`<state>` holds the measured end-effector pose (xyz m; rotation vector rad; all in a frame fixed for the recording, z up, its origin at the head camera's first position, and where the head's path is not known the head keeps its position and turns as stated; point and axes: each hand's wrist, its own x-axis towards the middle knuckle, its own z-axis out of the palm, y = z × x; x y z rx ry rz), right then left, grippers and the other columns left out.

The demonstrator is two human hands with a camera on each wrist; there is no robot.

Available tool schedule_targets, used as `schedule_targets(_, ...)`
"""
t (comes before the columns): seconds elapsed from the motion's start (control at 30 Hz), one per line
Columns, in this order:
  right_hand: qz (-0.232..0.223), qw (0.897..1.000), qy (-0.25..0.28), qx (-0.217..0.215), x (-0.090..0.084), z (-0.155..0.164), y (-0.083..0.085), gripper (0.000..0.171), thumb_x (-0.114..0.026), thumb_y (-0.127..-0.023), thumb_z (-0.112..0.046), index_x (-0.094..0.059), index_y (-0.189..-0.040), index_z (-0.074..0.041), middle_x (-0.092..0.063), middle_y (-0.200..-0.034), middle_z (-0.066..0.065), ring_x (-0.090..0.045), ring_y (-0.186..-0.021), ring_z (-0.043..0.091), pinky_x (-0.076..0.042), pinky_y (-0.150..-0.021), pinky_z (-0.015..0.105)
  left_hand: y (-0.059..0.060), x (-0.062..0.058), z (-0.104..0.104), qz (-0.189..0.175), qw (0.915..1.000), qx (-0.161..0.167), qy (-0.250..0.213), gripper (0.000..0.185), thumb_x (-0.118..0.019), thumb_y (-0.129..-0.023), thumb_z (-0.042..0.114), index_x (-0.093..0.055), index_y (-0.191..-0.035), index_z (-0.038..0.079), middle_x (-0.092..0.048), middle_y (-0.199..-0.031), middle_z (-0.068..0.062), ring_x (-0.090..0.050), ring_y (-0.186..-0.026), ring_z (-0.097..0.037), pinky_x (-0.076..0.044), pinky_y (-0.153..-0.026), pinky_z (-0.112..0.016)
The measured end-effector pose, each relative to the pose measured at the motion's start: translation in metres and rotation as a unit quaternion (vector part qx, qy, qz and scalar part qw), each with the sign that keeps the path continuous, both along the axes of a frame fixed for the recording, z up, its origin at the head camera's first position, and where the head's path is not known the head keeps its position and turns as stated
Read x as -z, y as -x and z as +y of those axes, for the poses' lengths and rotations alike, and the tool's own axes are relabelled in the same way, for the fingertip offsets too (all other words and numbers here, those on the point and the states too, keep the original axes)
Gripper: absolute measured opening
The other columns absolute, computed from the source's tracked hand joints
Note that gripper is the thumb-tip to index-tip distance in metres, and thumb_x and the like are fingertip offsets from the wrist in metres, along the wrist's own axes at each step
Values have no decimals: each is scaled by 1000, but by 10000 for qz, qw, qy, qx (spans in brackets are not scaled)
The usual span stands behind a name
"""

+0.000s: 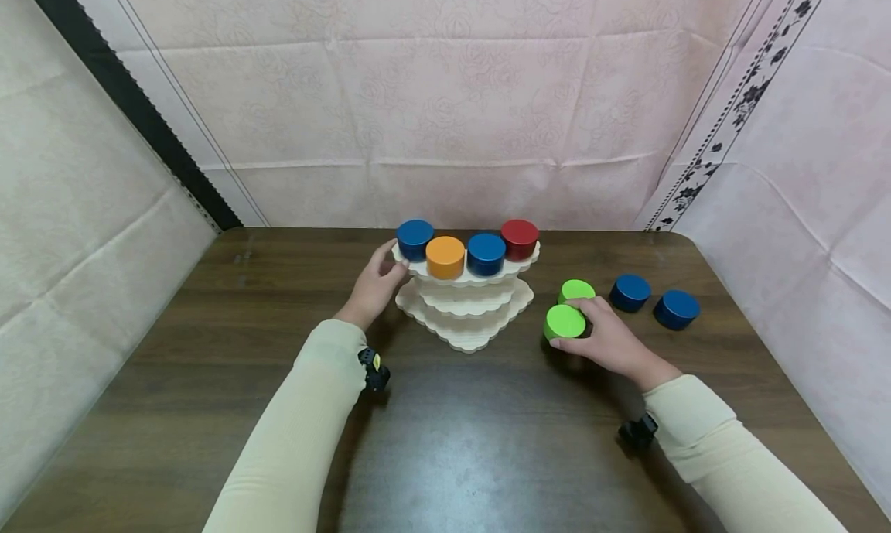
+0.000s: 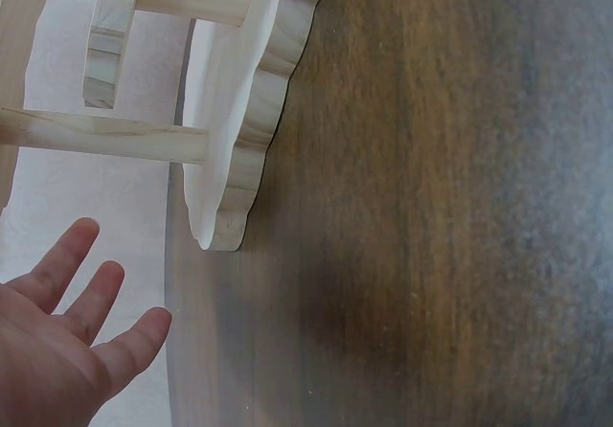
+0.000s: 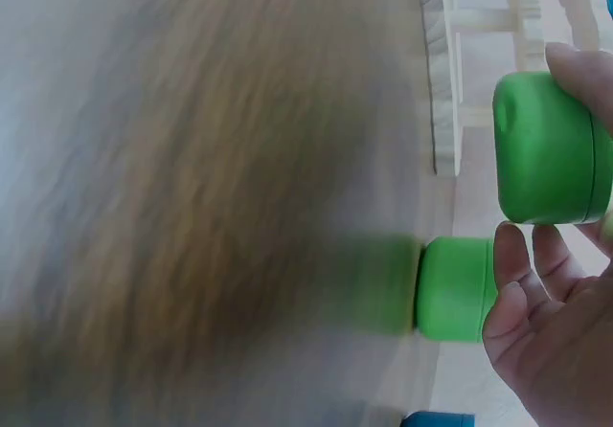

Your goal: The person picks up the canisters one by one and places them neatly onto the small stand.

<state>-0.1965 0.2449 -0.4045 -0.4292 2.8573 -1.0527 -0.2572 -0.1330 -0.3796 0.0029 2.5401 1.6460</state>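
A pale wooden tiered stand [image 1: 465, 328] with scalloped edges is on the table, its tiers joined by round posts. My left hand [image 1: 376, 281] holds the top tier's left edge between thumb and index finger; its other fingers [image 2: 134, 350] spread straight in the left wrist view. On that tier sit two blue jars [image 1: 486, 254], an orange jar [image 1: 445, 257] and a red jar [image 1: 519, 240]. To the right of the stand, my right hand [image 1: 616, 343] grips a lidded green jar [image 3: 546, 149], raised off the table. A second green jar [image 3: 455, 288] stands just behind it.
Two more blue jars [image 1: 677, 309] stand on the dark wooden table [image 1: 445, 440], right of the green ones. Pale cloth [image 1: 445, 115] hangs behind the table and along both sides. A dark band [image 1: 139, 107] runs down the cloth at left.
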Motion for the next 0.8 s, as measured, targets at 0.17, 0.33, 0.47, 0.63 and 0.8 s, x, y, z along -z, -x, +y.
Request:
schedule_targets(0.17, 59, 9999, 118, 28, -4, -7, 2, 68, -76, -82, -38, -50, -132, 1, -42, -131, 22, -38, -117, 35, -42, -93, 53, 2, 2, -1, 15, 10000, 0, -6, 64, -46, -98, 49, -21, -154, 30, -39, -148, -13, -38, -134, -30, -35, -108, -52)
schedule_targets(0.33, 48, 9996, 232, 142, -10, -14, 6, 66, -76, -82, -36, -49, -132, -2, -41, -130, 19, -38, -116, 33, -43, -90, 50, 2, 2, 0, 20, 10000, 24, -43, 64, -47, -98, 49, -21, -154, 30, -39, -148, -13, -39, -134, -30, -35, -108, -52)
schedule_targets(0.47, -26, 9992, 291, 260, -15, -19, 9, 66, -76, -82, -37, -49, -132, -4, -42, -125, 18, -39, -112, 32, -43, -86, 46, 2, 1, 0, 34, 10000, 31, -74, 64, -47, -98, 49, -22, -154, 30, -40, -147, -13, -39, -133, -30, -35, -107, -52)
schedule_targets(0.63, -199, 9986, 325, 354, -19, -25, 11, 69, -76, -82, -37, -47, -135, -5, -42, -124, 18, -40, -111, 32, -43, -85, 45, 2, 2, 0, -13, 10000, 1, -24, 65, -46, -97, 50, -21, -154, 30, -37, -149, -13, -37, -135, -30, -35, -107, -53)
schedule_targets(0.8, -282, 9980, 413, 376, -21, -31, 16, 69, -76, -81, -38, -46, -135, -6, -42, -122, 17, -40, -110, 31, -42, -86, 46, 1, 1, -1, -13, 10000, 23, -51, 65, -46, -98, 50, -20, -154, 31, -37, -149, -13, -38, -135, -30, -34, -108, -53)
